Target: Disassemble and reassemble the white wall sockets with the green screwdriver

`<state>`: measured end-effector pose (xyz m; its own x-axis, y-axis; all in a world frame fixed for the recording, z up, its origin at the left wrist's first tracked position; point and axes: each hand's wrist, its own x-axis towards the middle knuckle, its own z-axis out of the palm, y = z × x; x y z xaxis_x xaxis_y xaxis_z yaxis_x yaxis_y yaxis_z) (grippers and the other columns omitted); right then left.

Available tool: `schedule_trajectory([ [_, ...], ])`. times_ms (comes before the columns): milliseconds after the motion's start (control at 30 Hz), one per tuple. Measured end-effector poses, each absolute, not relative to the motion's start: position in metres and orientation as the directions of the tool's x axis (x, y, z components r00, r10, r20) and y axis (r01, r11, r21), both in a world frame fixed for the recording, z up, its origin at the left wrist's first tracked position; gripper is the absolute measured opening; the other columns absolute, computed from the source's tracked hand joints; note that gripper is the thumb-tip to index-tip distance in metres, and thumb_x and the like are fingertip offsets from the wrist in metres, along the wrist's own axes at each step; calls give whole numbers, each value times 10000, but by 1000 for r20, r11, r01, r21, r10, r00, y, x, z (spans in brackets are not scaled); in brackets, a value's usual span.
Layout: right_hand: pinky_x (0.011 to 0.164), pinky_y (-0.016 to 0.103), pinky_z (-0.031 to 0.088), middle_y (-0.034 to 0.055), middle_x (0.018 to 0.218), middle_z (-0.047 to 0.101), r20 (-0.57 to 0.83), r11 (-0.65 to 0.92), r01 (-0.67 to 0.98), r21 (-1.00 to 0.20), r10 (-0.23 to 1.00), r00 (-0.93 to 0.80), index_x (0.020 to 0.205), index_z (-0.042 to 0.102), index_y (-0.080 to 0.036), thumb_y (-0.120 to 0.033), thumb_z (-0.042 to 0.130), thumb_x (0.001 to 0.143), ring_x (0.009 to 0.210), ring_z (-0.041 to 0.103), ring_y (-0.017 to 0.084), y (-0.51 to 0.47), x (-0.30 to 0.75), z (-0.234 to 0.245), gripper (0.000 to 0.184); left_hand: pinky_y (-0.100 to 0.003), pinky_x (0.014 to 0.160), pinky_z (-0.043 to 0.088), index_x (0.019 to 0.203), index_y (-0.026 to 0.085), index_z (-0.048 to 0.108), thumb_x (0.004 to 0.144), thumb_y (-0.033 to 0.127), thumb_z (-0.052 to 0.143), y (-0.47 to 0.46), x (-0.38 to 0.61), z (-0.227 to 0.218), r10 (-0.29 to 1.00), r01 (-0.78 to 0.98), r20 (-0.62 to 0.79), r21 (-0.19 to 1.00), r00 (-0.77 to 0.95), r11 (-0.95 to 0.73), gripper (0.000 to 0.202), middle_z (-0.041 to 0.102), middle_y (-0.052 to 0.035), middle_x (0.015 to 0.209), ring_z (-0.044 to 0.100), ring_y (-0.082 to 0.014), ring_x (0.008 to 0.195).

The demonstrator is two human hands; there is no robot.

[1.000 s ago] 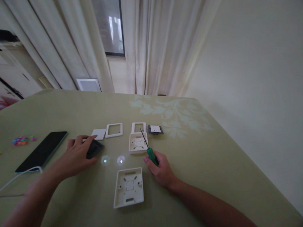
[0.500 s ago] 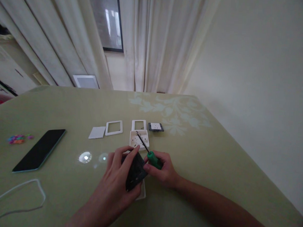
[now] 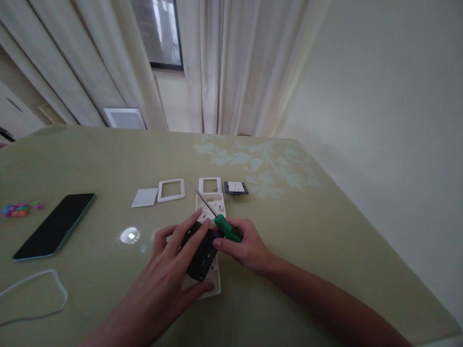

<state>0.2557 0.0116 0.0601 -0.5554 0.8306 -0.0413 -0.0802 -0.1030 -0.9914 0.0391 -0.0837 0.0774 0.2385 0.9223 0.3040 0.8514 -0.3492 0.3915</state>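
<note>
My left hand (image 3: 167, 265) grips a black switch module (image 3: 202, 253) and presses it down onto a white back box (image 3: 214, 284) on the green table (image 3: 103, 154). My right hand (image 3: 247, 247) is closed on a green-handled screwdriver (image 3: 227, 229), whose thin shaft points up and to the left; its fingertips also touch the module's right edge. Just beyond the hands sits a second white back box (image 3: 211, 205).
Farther back lie a white flat cover (image 3: 144, 197), a white frame (image 3: 171, 189), a smaller white frame (image 3: 210, 185) and a dark socket insert (image 3: 236, 188). A black phone (image 3: 55, 225), a white cable (image 3: 25, 298) and small colourful pieces (image 3: 17, 209) lie at the left.
My left hand picked up the black module from the left and carried it over to the near back box. My right hand with the screwdriver drew in beside it.
</note>
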Motion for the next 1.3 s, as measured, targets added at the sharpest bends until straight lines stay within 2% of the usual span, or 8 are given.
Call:
schedule_trajectory([
  [67, 673, 271, 483, -20, 759, 646, -73, -128, -51, -991, 801, -594, 1010, 814, -178, -460, 853, 817, 695, 565, 135, 16, 258, 61, 344, -568, 1116, 566, 1713, 446, 277, 866, 262, 829, -89, 29, 76, 914, 826, 249, 398, 320, -398, 1027, 395, -47, 1756, 507, -404, 1433],
  [167, 666, 273, 463, -22, 728, 636, -104, -138, 0, -990, 749, -654, 941, 825, -179, -424, 862, 801, 696, 549, 142, 21, 260, 59, 284, -558, 1129, 576, 1656, 413, 374, 947, 332, 782, -97, 19, 71, 920, 818, 223, 424, 321, -388, 822, 550, -79, 1616, 569, -364, 1420],
  [333, 798, 317, 501, -2, 833, 723, -123, -119, 54, -991, 702, -701, 969, 843, -179, -418, 884, 770, 796, 619, 177, 19, 256, 48, 314, -497, 1060, 633, 1606, 369, 431, 845, 309, 860, -106, 19, 61, 922, 817, 222, 429, 319, -386, 875, 607, -92, 1525, 644, -354, 1357],
  [533, 785, 316, 481, 17, 825, 732, -67, 10, 115, -993, 761, -645, 953, 832, -168, -446, 830, 851, 788, 615, 185, 18, 258, 44, 296, -544, 980, 645, 1498, 339, 508, 796, 377, 892, -105, 25, 52, 935, 844, 238, 413, 263, -343, 802, 644, -101, 1400, 707, -369, 1203],
  [733, 739, 287, 427, 6, 838, 686, 43, 142, 140, -980, 833, -551, 927, 787, -162, -469, 733, 943, 780, 555, 161, 21, 261, 38, 312, -577, 1037, 613, 1476, 349, 488, 792, 367, 903, -102, 30, 41, 962, 816, 151, 510, 226, -272, 800, 588, -102, 1435, 669, -372, 1263],
  [1033, 674, 262, 407, -20, 763, 631, 71, 189, 156, -969, 826, -560, 883, 767, -165, -424, 756, 934, 684, 482, 125, 18, 260, 35, 264, -563, 1129, 568, 1443, 359, 514, 697, 321, 994, -95, 25, 29, 970, 697, 86, 681, 227, -223, 888, 578, -87, 1477, 592, -377, 1372],
  [1200, 672, 257, 413, -17, 772, 642, 71, 184, 153, -971, 832, -551, 900, 776, -168, -429, 744, 941, 693, 494, 129, 18, 260, 33, 266, -557, 1137, 558, 1444, 341, 511, 777, 271, 919, -96, 30, 30, 965, 688, 105, 683, 239, -245, 786, 629, -84, 1444, 587, -358, 1361],
  [1300, 672, 261, 415, -9, 776, 654, 67, 179, 154, -972, 835, -546, 902, 781, -170, -448, 748, 932, 708, 516, 140, 18, 260, 33, 282, -545, 1128, 567, 1471, 331, 502, 793, 332, 914, -99, 32, 37, 957, 719, 144, 634, 251, -284, 794, 636, -88, 1466, 592, -360, 1360],
])
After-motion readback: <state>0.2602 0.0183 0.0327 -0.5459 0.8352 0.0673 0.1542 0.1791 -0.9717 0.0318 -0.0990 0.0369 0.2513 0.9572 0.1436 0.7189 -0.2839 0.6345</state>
